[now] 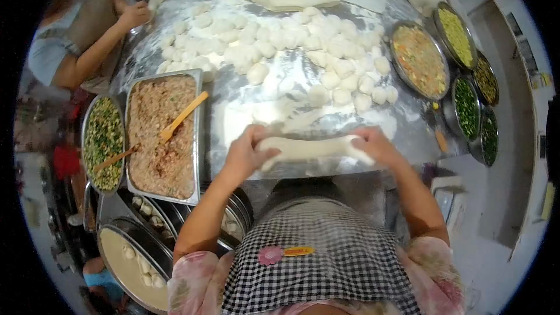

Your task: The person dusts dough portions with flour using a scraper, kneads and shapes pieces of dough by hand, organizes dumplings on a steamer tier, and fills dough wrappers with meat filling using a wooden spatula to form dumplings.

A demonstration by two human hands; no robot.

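Observation:
A long, thick strip of pale dough (312, 150) is stretched between my two hands, just above the near edge of the floured table (233, 105). My left hand (248, 153) grips its left end, thumb on top. At the opposite end, my right hand (376, 146) has its fingers wrapped round the dough. The strip sags a little and its ends look slightly blurred. Many small floured dough pieces (256, 73) are spread over the table beyond my hands.
To the left are a tray of minced filling (154, 163) with a wooden spatula (184, 118) and a bowl of chopped greens (104, 140). Steamer trays (119, 286) sit below. Bowls of fillings (420, 61) line the right. Another person's hand (135, 14) works at upper left.

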